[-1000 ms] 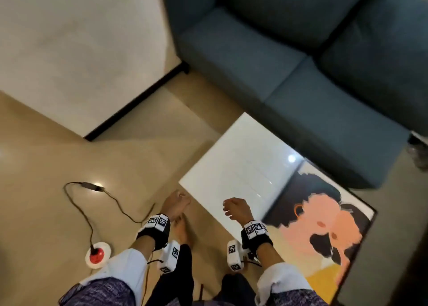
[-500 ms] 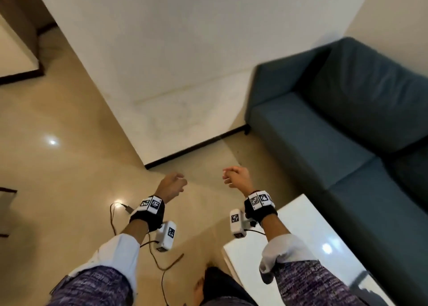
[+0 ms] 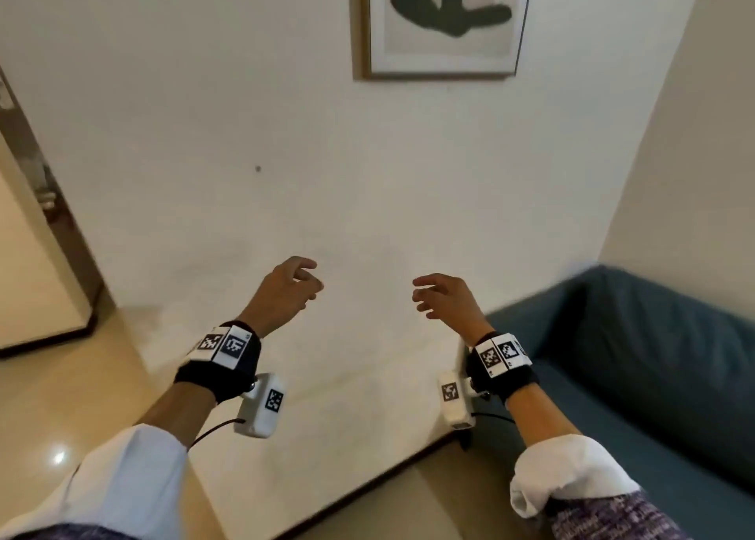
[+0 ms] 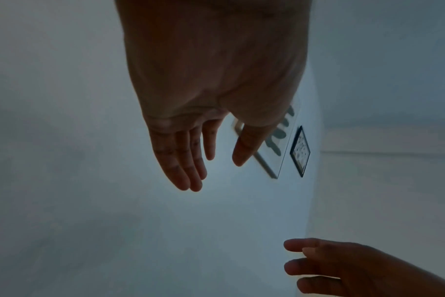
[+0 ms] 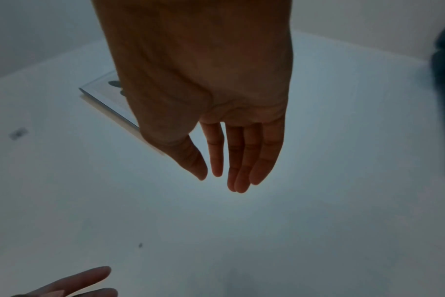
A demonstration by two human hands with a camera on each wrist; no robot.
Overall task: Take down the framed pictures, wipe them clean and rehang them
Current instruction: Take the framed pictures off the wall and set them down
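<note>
While framed picture (image 3: pixel 443 21) hangs upright, long axis vertical, both hands empty.

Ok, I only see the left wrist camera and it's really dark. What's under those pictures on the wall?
Observer: Bare wall, then a blue sofa lower down to the right, in the corner.
Operator: What colour is the big picture's frame?
Observer: The plant picture has a light wooden frame.
Operator: Anything else on the wall?
Observer: A small dark mark, left of and below that picture.
</note>
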